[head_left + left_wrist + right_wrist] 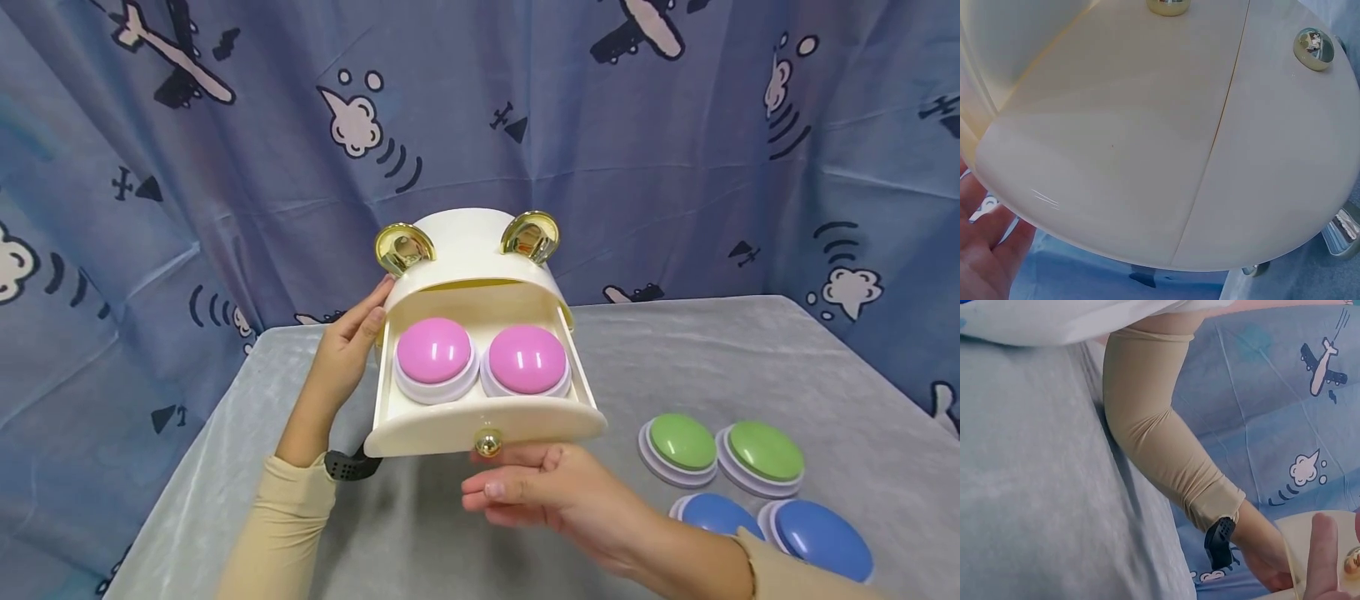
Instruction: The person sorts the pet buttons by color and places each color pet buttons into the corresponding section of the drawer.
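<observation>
A white drawer box [474,242] with gold, ear-like pieces stands tilted at the middle, its drawer [450,425] pulled out. Inside sit two pink domed buttons [433,350] with white bases, side by side. My left hand [347,337] holds the box by its left side; the far fingertips are hidden behind it. In the left wrist view, a thin seam splits the white front panel [1116,137], and those fingers [1007,240] show past its edge. Just under the drawer's gold knob [487,442], my right hand [558,492] has its fingers extended; contact is unclear.
Two green domed buttons [681,442] lie on the grey cloth-covered table [675,350] to the right. Nearer are two blue ones [821,537], one partly hidden by my right forearm. A blue patterned curtain [465,108] hangs behind the table and along its sides.
</observation>
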`<state>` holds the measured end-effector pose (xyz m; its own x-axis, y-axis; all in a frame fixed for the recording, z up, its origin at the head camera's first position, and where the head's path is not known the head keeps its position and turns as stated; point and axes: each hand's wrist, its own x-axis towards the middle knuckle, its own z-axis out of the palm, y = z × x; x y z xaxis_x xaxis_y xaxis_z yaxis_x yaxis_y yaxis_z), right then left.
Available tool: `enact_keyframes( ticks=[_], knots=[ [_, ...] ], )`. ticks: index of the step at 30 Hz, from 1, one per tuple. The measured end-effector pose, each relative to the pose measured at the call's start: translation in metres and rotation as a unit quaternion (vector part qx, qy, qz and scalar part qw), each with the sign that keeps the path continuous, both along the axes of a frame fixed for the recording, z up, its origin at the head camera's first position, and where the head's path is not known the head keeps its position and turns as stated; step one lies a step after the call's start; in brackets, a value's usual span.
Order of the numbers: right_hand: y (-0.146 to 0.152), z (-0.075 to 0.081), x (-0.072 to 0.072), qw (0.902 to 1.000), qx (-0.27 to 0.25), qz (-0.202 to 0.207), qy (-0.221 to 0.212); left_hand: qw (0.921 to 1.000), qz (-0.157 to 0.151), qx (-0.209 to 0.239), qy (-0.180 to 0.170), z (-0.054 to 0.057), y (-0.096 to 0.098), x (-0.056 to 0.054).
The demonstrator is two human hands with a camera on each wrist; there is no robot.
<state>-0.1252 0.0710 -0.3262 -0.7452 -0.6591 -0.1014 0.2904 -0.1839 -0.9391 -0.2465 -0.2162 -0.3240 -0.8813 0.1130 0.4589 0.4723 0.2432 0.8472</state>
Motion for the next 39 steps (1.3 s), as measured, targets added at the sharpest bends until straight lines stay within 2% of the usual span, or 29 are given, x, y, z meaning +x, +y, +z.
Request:
enact_keyframes(
  ticks=[6, 13, 26, 39],
  knots=[
    [-0.005, 0.001, 0.001, 0.9987, -0.040, -0.013, -0.029, 1.0000, -0.001, -0.003, -0.002, 0.002, -0.001, 0.002],
    [-0.010, 0.003, 0.001, 0.9956, -0.061, -0.031, -0.065, 1.0000, -0.005, 0.001, -0.002, 0.002, -0.003, 0.003],
    [-0.016, 0.012, -0.008, 0.9944, -0.074, -0.038, -0.066, 1.0000, -0.007, 0.004, -0.006, 0.003, -0.001, 0.000],
    [-0.020, 0.029, -0.027, 0.9915, -0.086, -0.051, -0.083, 0.9999, -0.004, -0.003, -0.014, 0.003, -0.002, 0.002]
  ],
)
